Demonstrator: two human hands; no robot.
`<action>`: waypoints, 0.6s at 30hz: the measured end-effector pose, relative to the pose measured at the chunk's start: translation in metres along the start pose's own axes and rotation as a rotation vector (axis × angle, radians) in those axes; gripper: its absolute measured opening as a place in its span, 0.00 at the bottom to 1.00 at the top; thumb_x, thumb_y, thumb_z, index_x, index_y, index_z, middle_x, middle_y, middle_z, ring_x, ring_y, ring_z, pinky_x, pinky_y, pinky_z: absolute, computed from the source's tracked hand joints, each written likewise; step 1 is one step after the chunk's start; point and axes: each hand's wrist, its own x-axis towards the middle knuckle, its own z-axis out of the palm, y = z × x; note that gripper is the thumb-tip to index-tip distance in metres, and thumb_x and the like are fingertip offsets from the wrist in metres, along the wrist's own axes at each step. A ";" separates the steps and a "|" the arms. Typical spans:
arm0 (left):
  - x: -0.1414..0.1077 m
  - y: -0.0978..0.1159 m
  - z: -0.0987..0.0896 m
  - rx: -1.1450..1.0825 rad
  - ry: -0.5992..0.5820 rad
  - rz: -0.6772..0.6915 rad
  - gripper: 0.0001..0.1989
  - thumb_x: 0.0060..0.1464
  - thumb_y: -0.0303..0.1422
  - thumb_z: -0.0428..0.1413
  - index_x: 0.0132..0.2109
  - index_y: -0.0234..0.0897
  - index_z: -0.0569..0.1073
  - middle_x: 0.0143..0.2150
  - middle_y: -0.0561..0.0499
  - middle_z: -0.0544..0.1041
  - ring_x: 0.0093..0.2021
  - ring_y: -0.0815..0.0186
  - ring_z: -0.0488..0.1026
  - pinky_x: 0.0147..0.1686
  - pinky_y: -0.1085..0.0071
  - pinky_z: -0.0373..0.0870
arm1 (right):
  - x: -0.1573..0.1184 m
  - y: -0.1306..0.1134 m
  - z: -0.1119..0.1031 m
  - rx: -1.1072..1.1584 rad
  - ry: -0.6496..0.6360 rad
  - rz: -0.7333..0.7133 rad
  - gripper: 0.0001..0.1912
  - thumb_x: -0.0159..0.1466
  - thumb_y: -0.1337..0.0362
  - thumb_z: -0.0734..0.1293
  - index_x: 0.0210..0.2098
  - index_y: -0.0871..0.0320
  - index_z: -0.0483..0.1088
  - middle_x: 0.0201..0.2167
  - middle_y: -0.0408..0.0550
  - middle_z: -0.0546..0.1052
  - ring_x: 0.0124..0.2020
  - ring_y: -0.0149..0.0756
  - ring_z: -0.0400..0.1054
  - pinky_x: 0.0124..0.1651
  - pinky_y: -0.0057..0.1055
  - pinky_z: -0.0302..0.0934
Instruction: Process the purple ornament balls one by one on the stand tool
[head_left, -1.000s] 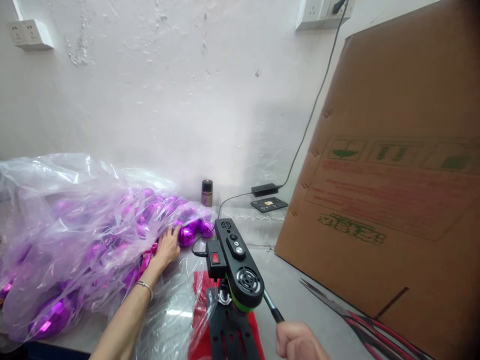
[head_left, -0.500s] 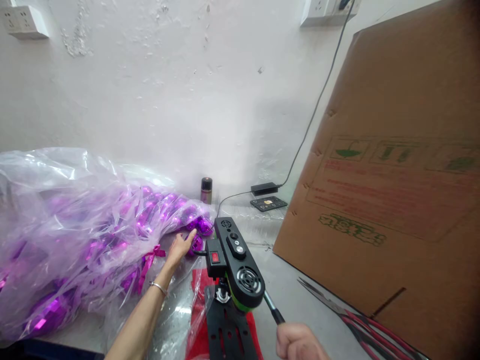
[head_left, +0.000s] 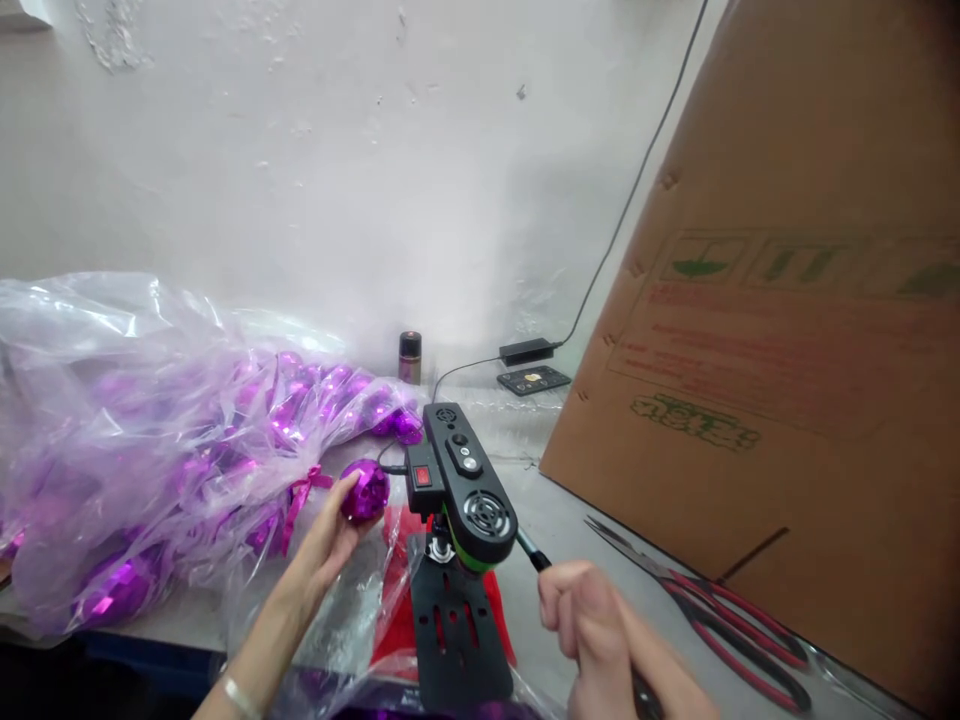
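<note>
Left hand (head_left: pixel 324 545) holds one purple ball (head_left: pixel 365 490); right hand (head_left: pixel 592 625) grips one handle (head_left: pixel 534 553)

A shiny purple faceted ball (head_left: pixel 365 489), black device (head_left: pixel 459 485) with red switch (head_left: pixel 423 476), brown cardboard (head_left: pixel 780 330) printed green.

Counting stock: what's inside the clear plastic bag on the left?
The plastic bag holds many shiny purple balls. Folds and glare hide how many lie deeper. The left hand holds one ball outside it.
</note>
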 end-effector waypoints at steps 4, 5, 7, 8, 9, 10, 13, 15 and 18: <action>-0.093 -0.031 -0.005 -0.345 -0.001 -0.190 0.28 0.65 0.48 0.69 0.66 0.40 0.80 0.66 0.39 0.89 0.63 0.47 0.89 0.61 0.52 0.90 | 0.010 0.004 -0.008 0.000 -0.093 -0.075 0.25 0.84 0.68 0.65 0.28 0.55 0.66 0.22 0.38 0.68 0.22 0.26 0.66 0.29 0.26 0.59; -0.111 -0.042 -0.002 -0.368 -0.010 -0.211 0.31 0.64 0.50 0.70 0.68 0.42 0.79 0.66 0.39 0.89 0.63 0.45 0.89 0.61 0.51 0.90 | 0.010 0.004 -0.009 -0.011 -0.096 -0.079 0.25 0.84 0.68 0.65 0.28 0.54 0.65 0.22 0.38 0.68 0.23 0.25 0.66 0.29 0.26 0.60; -0.137 -0.065 0.009 -0.293 -0.008 -0.210 0.37 0.63 0.56 0.71 0.70 0.43 0.77 0.67 0.39 0.88 0.65 0.41 0.88 0.64 0.47 0.88 | 0.010 0.002 -0.009 -0.027 -0.110 -0.095 0.24 0.85 0.69 0.64 0.29 0.54 0.64 0.23 0.38 0.68 0.23 0.25 0.66 0.29 0.25 0.59; -0.145 -0.075 0.015 -0.215 0.016 -0.181 0.39 0.62 0.58 0.72 0.71 0.43 0.76 0.69 0.38 0.87 0.68 0.39 0.86 0.68 0.45 0.85 | 0.010 0.002 -0.009 -0.028 -0.119 -0.113 0.24 0.85 0.69 0.64 0.29 0.54 0.63 0.23 0.37 0.67 0.23 0.25 0.65 0.28 0.25 0.59; -0.149 -0.084 0.021 -0.124 0.047 -0.134 0.41 0.62 0.58 0.72 0.72 0.42 0.75 0.71 0.36 0.85 0.72 0.37 0.83 0.74 0.42 0.80 | 0.010 0.002 -0.009 -0.024 -0.128 -0.129 0.24 0.84 0.70 0.64 0.30 0.54 0.62 0.23 0.37 0.66 0.23 0.24 0.65 0.28 0.25 0.59; -0.150 -0.091 0.027 -0.032 0.078 -0.072 0.42 0.62 0.58 0.72 0.72 0.41 0.74 0.74 0.35 0.82 0.76 0.36 0.79 0.79 0.40 0.73 | 0.010 0.002 -0.009 -0.016 -0.135 -0.144 0.23 0.84 0.71 0.63 0.30 0.53 0.61 0.23 0.36 0.66 0.23 0.24 0.64 0.28 0.24 0.59; -0.143 -0.104 0.037 0.171 0.112 0.103 0.44 0.63 0.58 0.71 0.74 0.40 0.69 0.79 0.32 0.76 0.83 0.34 0.70 0.85 0.35 0.60 | 0.009 0.002 -0.011 -0.002 -0.156 -0.164 0.22 0.84 0.73 0.62 0.32 0.53 0.60 0.25 0.36 0.66 0.25 0.23 0.65 0.28 0.24 0.59; -0.134 -0.109 0.037 0.221 0.087 0.155 0.44 0.64 0.58 0.70 0.76 0.41 0.68 0.79 0.32 0.75 0.82 0.34 0.71 0.84 0.34 0.63 | 0.007 0.002 -0.012 -0.003 -0.167 -0.158 0.22 0.84 0.74 0.62 0.33 0.53 0.60 0.26 0.37 0.67 0.25 0.23 0.65 0.28 0.24 0.59; -0.122 -0.116 0.032 0.272 0.032 0.202 0.44 0.63 0.59 0.70 0.75 0.42 0.68 0.78 0.32 0.76 0.80 0.32 0.73 0.81 0.31 0.66 | 0.005 0.000 -0.013 -0.006 -0.165 -0.153 0.21 0.84 0.75 0.61 0.34 0.53 0.60 0.27 0.37 0.67 0.26 0.23 0.65 0.28 0.24 0.59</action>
